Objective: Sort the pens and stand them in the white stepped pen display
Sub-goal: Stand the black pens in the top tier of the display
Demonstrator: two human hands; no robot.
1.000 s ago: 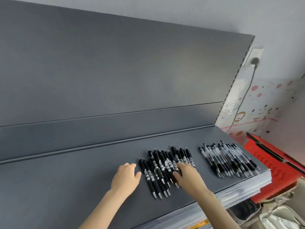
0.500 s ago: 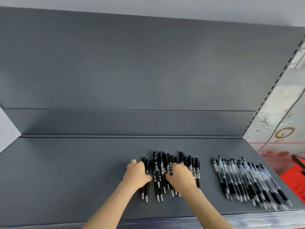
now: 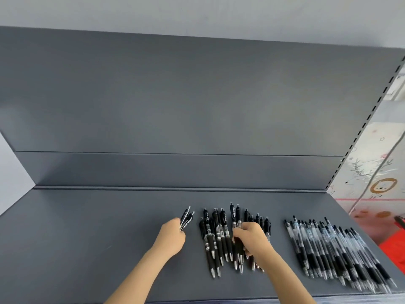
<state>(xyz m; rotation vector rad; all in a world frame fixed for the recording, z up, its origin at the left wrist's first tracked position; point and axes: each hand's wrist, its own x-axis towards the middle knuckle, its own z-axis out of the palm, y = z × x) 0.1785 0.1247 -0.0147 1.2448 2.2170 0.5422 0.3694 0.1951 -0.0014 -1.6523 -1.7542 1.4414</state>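
L fingers [image 3: 178, 223] round 2 pens [image 3: 187, 216], print illegible

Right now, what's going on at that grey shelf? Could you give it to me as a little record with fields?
Surface: grey shelf
Left hand: holds two black pens, apart from the pile, to its left
Right hand: fingers curled round pens in the black pen pile
Further right: clear-barrelled pen pile, lying in a row, untouched
White stepped display: not in view
Pens standing up: none visible
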